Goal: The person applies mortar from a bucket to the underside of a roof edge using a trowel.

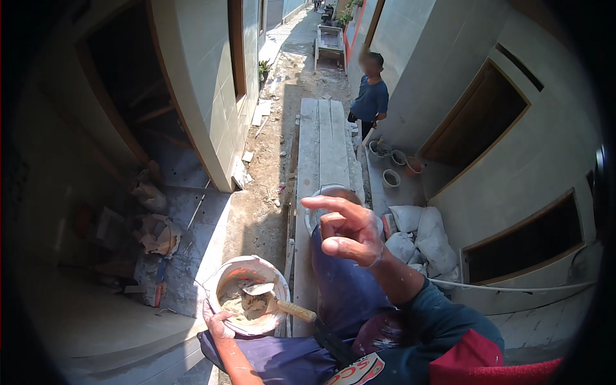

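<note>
A white bucket (277,269) with pale wet mortar (239,305) inside is tilted beside my lap. My left hand (220,325) grips its near left rim. Across the bucket lies a trowel (296,310), its blade in the bucket and its wooden handle sticking out over the right rim; neither hand touches it. Raised in front of me, my right hand (351,230) holds nothing that I can see. Its index finger is stretched out and its thumb stands apart, with the other fingers bent. Behind it a second pale bucket (310,215) is partly hidden.
Long planks (321,144) run ahead of me above a dirt alley. A person (370,96) in a dark blue shirt stands right of them, near several small buckets (391,178). White sacks (436,240) are piled at the right wall; a cart (330,40) stands far off.
</note>
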`<state>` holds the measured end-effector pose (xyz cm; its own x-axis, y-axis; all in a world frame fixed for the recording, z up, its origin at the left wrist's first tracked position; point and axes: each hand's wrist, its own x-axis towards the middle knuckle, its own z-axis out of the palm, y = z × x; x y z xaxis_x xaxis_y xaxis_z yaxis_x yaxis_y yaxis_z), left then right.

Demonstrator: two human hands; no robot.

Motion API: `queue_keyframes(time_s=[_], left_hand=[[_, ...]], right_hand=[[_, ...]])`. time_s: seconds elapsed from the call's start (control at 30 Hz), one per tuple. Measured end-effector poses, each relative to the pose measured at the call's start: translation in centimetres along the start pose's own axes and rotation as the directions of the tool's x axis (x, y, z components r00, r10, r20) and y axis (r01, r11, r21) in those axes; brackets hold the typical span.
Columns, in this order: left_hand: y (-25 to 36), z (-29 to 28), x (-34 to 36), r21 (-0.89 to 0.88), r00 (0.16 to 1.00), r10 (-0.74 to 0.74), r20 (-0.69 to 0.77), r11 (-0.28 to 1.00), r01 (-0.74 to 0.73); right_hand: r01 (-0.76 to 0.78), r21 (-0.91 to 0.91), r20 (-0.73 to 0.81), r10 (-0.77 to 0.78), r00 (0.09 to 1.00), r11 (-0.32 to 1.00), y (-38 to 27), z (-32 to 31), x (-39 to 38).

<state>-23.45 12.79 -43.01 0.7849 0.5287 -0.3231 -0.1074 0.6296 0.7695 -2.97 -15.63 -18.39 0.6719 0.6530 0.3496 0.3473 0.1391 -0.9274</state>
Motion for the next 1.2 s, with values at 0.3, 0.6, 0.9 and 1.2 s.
queue_keyframes(time_s=[0.3,0.6,0.9,1.2], left_hand=[[-0.3,0.4,0.7,-0.021,0.998,0.043,0.042,0.999,-0.043],[0.0,1.3,0.9,0.007,0.996,0.068,0.061,0.998,-0.069],[-1.5,0.5,2.0,0.046,0.995,0.095,0.038,0.994,-0.097],[-1.3,-0.9,1.8,-0.027,0.987,0.126,-0.099,0.991,-0.13]], right_hand=[[-0.023,-0.766,0.524,0.645,0.556,0.642,22.7,12.6,-9.8],[-0.181,-0.755,0.545,0.757,0.361,0.63,18.4,13.5,-8.1],[-0.117,-0.743,0.519,0.677,0.522,0.66,22.5,11.2,-6.5],[-0.321,-0.683,0.426,0.715,0.555,0.656,22.6,11.5,-7.7]])
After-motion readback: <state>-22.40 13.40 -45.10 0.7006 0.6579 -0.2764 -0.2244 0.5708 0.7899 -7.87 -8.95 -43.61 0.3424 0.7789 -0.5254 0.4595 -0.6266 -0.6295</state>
